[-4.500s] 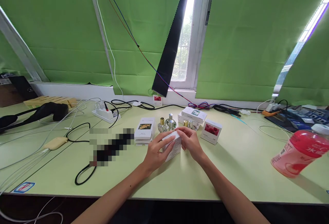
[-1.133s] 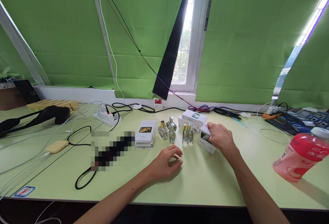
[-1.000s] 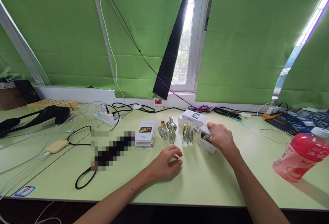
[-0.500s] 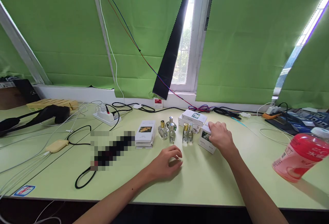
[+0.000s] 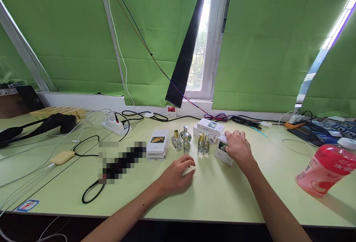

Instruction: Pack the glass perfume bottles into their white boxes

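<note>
Left hand (image 5: pixel 178 175) sits loosely curled and empty on the pale green worktop (image 5: pixel 222 197), with the little clear glass perfume bottles (image 5: pixel 185 143) just beyond its fingertips. Right hand (image 5: pixel 236 147) is way closer to the small white flower-print box (image 5: pixel 223 151), fingers draped over its top right edge, box just left of the palm.

Makeshift recording studio, green backdrop cloths (image 5: pixel 69 30), cable-strewn desk (image 5: pixel 222 194), power strip (image 5: pixel 115 125)

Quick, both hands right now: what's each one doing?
Left hand: loosely curled on the table, holding nothing visible.
Right hand: resting on the small white box.
</note>
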Demonstrator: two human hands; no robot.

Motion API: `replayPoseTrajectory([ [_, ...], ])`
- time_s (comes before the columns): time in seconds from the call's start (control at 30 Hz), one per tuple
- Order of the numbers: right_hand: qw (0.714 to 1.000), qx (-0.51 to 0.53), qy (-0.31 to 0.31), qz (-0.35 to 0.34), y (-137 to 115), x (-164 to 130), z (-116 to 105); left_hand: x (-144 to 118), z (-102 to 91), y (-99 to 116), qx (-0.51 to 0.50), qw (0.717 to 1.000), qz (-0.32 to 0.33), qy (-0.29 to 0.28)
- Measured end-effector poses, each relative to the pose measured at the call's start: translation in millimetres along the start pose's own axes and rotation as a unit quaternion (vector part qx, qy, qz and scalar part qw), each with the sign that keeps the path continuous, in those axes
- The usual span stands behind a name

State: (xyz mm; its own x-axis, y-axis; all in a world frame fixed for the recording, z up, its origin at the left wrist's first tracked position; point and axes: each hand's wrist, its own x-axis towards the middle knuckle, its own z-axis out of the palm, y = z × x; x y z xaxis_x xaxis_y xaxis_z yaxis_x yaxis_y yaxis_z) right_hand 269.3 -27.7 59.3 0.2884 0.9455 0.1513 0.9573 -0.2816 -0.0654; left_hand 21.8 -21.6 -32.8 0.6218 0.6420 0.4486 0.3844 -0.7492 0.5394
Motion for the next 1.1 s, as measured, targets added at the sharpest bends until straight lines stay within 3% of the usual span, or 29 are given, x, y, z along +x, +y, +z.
replayPoseTrajectory([
  [0.27,0.979,0.109,0.158,-0.062,-16.5,-4.6,12.4,0.5,-4.3,-11.0,0.049,0.993,0.06,0.092],
  [0.43,0.949,0.235,0.149,-0.147,-34.2,0.0,43.4,0.3,-2.2,-10.6,0.069,0.991,0.078,0.088],
  [0.67,0.908,0.298,0.172,-0.237,-45.9,8.9,79.1,0.0,-1.8,-9.7,0.076,0.991,0.082,0.079],
  [0.93,0.886,0.348,0.161,-0.263,-40.7,24.9,105.0,-0.1,0.6,-12.3,0.077,0.992,0.077,0.067],
  [1.1,0.876,0.365,0.165,-0.267,-41.9,25.2,106.3,0.6,0.7,-11.2,0.078,0.992,0.079,0.068],
])
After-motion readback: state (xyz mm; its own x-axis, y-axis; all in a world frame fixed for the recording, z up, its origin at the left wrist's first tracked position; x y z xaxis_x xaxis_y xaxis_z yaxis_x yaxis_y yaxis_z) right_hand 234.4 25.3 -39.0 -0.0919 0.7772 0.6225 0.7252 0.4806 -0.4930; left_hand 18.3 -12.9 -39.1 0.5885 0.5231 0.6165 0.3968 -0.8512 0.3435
